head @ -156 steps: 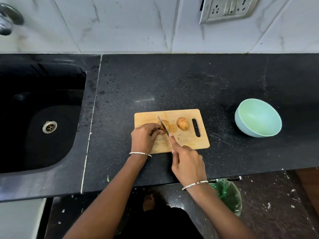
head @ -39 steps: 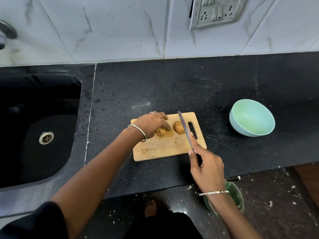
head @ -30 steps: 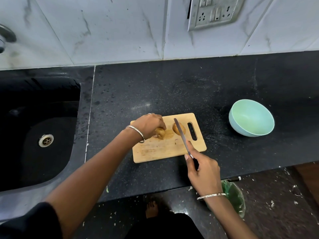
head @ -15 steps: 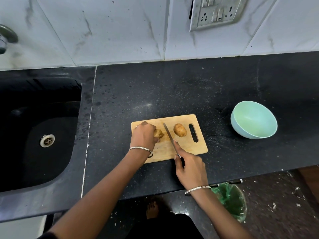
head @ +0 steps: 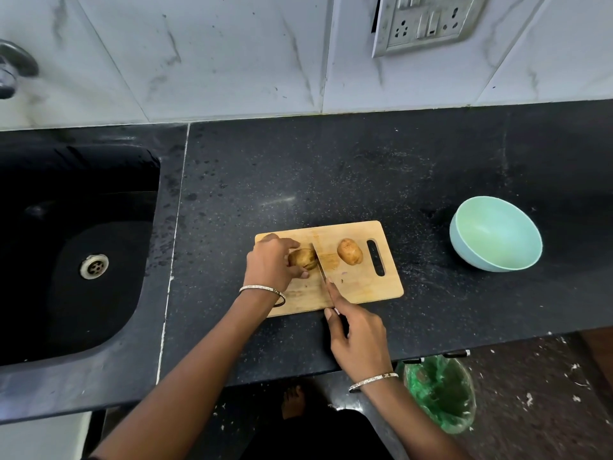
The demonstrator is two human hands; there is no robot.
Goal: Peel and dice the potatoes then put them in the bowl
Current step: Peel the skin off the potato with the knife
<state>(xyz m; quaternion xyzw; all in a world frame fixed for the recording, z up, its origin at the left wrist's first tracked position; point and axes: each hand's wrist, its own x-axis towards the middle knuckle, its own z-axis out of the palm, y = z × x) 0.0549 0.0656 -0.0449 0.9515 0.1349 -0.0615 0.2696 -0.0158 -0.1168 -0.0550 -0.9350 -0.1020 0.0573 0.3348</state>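
Left hand [head: 268, 264] round a potato [head: 301, 258], knife [head: 319, 261] at its end

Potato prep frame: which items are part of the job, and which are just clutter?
Job: left hand gripping the held potato; right hand holding the knife; spare potato; cutting board; bowl, nothing in it.
Lying about: sink; tap; wall socket; bin lined with a green bag.

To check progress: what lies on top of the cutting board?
Two unpeeled potatoes. The left hand holds the left potato, hiding part of it; the knife in the right hand meets its end. The right potato lies free.
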